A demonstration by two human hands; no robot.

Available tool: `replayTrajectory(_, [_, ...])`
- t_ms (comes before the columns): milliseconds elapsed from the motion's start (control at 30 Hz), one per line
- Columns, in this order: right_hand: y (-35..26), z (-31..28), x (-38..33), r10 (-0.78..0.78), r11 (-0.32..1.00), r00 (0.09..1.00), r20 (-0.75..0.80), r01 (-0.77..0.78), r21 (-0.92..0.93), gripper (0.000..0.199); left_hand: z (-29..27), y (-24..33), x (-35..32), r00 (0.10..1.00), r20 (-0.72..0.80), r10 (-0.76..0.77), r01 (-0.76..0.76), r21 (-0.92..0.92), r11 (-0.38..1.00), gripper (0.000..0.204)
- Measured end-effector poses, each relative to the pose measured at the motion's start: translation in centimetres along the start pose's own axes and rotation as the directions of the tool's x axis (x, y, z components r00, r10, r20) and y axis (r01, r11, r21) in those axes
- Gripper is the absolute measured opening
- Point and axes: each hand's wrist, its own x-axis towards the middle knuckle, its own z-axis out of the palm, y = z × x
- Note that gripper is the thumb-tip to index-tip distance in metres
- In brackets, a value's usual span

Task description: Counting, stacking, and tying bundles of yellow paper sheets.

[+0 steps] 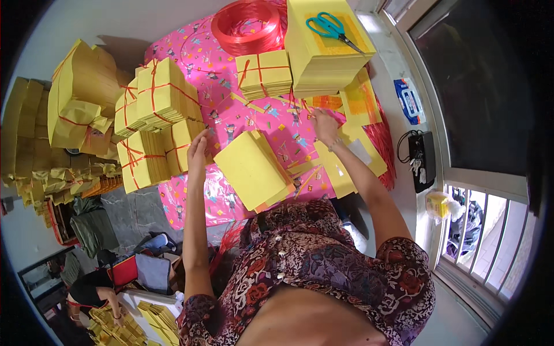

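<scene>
My left hand is raised beside the tied bundles of yellow paper at the left, fingers loosely extended and nothing seen in them. Across the table, my right hand reaches among yellow strips and red strands, its fingers drawn together; whatever is in them is too small to make out. Between my hands, close to my body, lies a loose stack of yellow paper, set askew. A smaller bundle, tied crosswise with red plastic strip, sits farther back. Loose yellow sheets lie beside my right forearm.
Teal scissors rest on a tall yellow stack at the back right. Beside it is a red ribbon roll. A pink patterned cloth covers the table. Keys and a wipes pack lie on the sill. Another person works lower left.
</scene>
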Motion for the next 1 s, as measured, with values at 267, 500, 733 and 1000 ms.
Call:
replayTrajectory(267, [1.0,3.2,2.3,0.029,0.994,1.000,-0.005,-0.029,-0.101,0.016,0.6,3.1,-6.9,0.962,-0.100,0.255,-0.261,-0.054,0.964,0.032])
replayTrajectory(500, [0.2,3.2,-3.0,-0.129,0.985,0.981,0.147,0.144,-0.096,0.014,3.5,5.0,-10.5,0.911,-0.177,0.373,-0.370,0.051,0.928,0.021])
replayTrajectory(733, [-4.7,-5.3,-11.1,-0.065,0.997,0.982,0.179,0.057,0.048,0.012,8.5,6.0,-13.9,0.949,0.095,0.302,-0.306,0.029,0.952,0.020])
replayTrajectory(1000, [-12.4,-13.5,-11.1,-0.157,0.863,0.947,-0.281,0.270,0.428,0.014,16.1,4.5,-13.9,0.843,0.536,-0.034,0.084,-0.069,0.994,0.033])
